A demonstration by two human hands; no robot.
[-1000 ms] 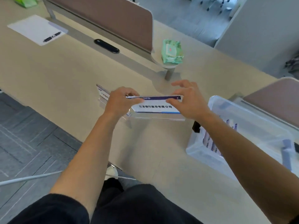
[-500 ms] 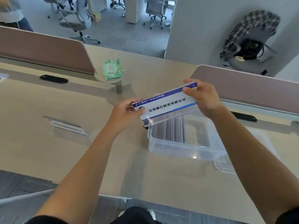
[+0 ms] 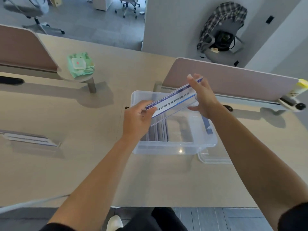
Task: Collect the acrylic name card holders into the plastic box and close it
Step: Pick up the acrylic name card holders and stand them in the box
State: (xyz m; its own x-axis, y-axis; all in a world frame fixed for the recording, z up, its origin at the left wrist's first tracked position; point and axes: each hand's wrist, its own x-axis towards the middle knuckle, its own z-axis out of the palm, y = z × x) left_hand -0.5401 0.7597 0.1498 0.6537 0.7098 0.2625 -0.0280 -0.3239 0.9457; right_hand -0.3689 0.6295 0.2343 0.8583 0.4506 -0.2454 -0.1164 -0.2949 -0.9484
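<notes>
An acrylic name card holder (image 3: 175,101) with a blue-edged white card is held tilted above the open clear plastic box (image 3: 175,147). My left hand (image 3: 136,120) grips its lower left end and my right hand (image 3: 202,95) holds its upper right end. Inside the box several more holders (image 3: 158,132) stand on edge at the left side. Another holder (image 3: 31,139) lies on the desk at the far left. The box's clear lid (image 3: 215,158) lies on the desk, partly under the box's right corner.
A green wipes pack (image 3: 80,65) rests on a small round stand. Padded desk dividers (image 3: 233,80) rise behind the box and at the back left. A black cable slot (image 3: 10,80) sits at the left. A chair with a checked shirt (image 3: 221,24) stands beyond the desk.
Both hands lifted the holder off the desk and carried it rightward; it now hangs over the open box. The view swung right, leaving the other holder at the far left.
</notes>
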